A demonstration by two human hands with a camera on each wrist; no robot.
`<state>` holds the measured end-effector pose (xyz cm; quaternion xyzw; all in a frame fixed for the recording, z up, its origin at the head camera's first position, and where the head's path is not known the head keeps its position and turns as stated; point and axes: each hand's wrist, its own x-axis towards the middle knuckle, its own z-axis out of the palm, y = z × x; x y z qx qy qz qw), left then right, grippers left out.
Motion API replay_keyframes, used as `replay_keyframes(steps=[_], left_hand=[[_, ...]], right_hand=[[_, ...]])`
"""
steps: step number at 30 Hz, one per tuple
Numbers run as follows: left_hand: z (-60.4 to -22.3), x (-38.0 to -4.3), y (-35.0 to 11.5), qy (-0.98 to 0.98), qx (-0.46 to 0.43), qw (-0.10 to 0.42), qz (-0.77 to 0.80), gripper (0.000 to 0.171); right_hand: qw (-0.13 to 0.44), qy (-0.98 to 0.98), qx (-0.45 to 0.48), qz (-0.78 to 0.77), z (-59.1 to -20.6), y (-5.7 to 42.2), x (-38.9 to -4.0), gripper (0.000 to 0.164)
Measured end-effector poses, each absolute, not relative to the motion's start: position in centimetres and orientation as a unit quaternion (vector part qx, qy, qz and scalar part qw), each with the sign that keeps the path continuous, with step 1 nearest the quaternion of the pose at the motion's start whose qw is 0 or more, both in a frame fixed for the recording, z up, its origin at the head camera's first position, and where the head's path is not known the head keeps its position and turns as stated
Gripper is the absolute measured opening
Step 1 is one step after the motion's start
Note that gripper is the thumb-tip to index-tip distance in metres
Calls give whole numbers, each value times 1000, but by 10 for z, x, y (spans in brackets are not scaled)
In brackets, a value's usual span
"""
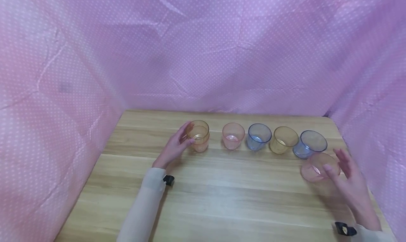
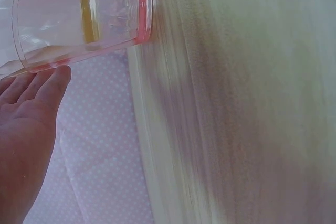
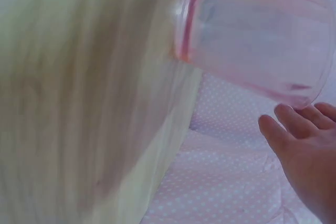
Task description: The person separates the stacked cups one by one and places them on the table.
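Note:
At the left of the row my left hand [image 1: 173,147] holds a nested pair of tumblers near the rim, thumb in front and fingers at the far side. A yellow cup [image 1: 198,126] sits inside a pink cup [image 1: 200,146]; the left wrist view shows the pink base [image 2: 143,9] close above the wood. On the right, my right hand [image 1: 353,182] is loosely spread beside a separate pink tumbler [image 1: 312,171]. Its thumb overlaps that cup in the head view, with the fingers beyond the rim. Whether they touch it is unclear in the right wrist view.
Between the hands stand a pink cup [image 1: 233,138], a blue cup [image 1: 258,140], a yellow cup [image 1: 282,141] and another blue cup [image 1: 304,148], side by side. The wooden table [image 1: 215,199] is enclosed by pink dotted cloth [image 1: 206,59].

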<state>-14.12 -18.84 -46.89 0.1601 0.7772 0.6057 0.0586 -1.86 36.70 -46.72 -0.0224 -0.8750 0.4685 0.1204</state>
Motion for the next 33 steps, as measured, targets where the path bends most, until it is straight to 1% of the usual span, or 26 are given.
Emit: replay_keyframes(steps=[10, 13, 18, 21, 24, 27, 33], left_hand=[[-469, -141, -189, 772, 160, 59, 612, 76], [-470, -140, -189, 772, 158, 61, 613, 76], [-470, -139, -188, 773, 155, 65, 612, 76], [-470, -140, -187, 773, 155, 66, 611, 76], [-470, -140, -187, 773, 156, 64, 612, 76], [-469, -139, -186, 774, 155, 62, 611, 75], [-468, -137, -186, 775, 154, 60, 610, 75]], right_hand=[[204, -836, -63, 505, -440, 334, -23, 66], [240, -818, -43, 522, -431, 320, -25, 61], [290, -789, 25, 542, -425, 300, -30, 55], [293, -779, 51, 551, -422, 288, -33, 52], [278, -784, 65, 552, -418, 275, -34, 52], [257, -783, 79, 561, -414, 260, -35, 53], [249, -789, 151, 542, -413, 231, -46, 58]])
